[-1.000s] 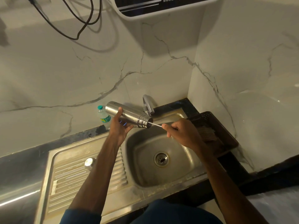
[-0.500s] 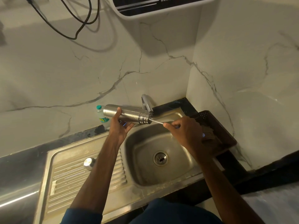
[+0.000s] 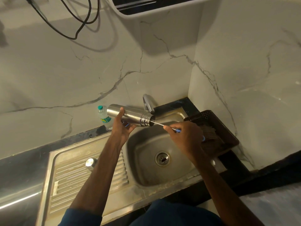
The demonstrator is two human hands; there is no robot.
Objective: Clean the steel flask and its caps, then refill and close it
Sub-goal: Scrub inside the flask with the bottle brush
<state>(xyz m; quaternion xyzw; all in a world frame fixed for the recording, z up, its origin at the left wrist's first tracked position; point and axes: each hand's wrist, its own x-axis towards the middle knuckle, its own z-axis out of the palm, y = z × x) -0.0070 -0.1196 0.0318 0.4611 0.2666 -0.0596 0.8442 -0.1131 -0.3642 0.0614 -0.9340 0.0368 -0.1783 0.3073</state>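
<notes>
Left hand (image 3: 121, 128) grips the flask (image 3: 130, 115) over the sink (image 3: 146, 176); right hand (image 3: 184, 137) has drawn the brush (image 3: 157, 123) outward, mid-scrub

The scene is dim, with a warm yellowish cast. Light seems to come from above and behind the camera, since the appliance (image 3: 162, 7) on the far wall throws a broad soft shadow below itself and the cables (image 3: 73, 22) cast blurred shadows to their right. A bright streak of glare lies on the counter (image 3: 17, 201) at the near left, and the flask (image 3: 130, 115) shows soft highlights. Straight lines bow toward the edges from the wide lens. Detail is soft and grainy overall, especially in the dark near right corner.
</notes>
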